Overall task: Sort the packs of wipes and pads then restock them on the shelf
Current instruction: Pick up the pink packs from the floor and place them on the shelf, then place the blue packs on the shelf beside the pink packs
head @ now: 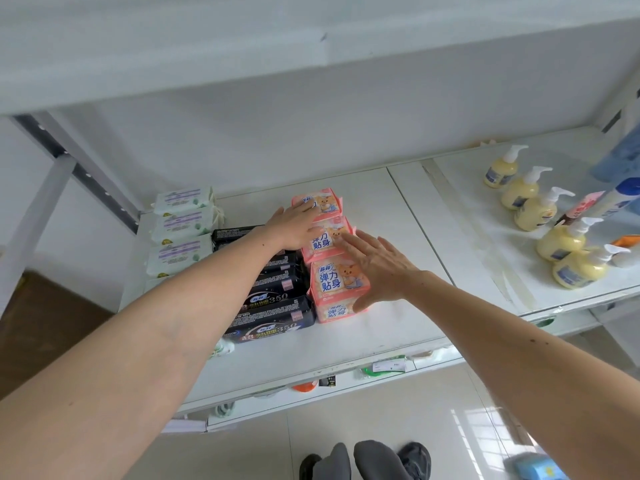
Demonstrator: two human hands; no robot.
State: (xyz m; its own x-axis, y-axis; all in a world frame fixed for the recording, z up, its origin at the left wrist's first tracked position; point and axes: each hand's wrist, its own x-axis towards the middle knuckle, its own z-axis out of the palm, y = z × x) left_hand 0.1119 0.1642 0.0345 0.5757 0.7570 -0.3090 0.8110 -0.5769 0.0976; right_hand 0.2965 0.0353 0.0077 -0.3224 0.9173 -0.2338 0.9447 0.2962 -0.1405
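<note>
Looking nearly done: wipes packs (183, 221), black pad packs (273, 299) and pink pad packs (334, 258) sit in sorted rows mid-frame. Left hand (296, 226) and right hand (377, 268) lie flat, fingers spread, squaring the pink row.

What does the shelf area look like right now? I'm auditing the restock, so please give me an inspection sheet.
Surface: white shelf, bare patch right of the packs.
Job's things: pink pad packs in a front-to-back row; black pad packs in a row beside them; white wipe packs in a row at the far left.
Clutter: yellow pump bottles lined up on the neighbouring shelf board.
Grippers: left hand flat on the pink row's left side; right hand flat against its right side.
Cables: nothing seen.
Surroundings: tiled floor, the person's shoes below.
</note>
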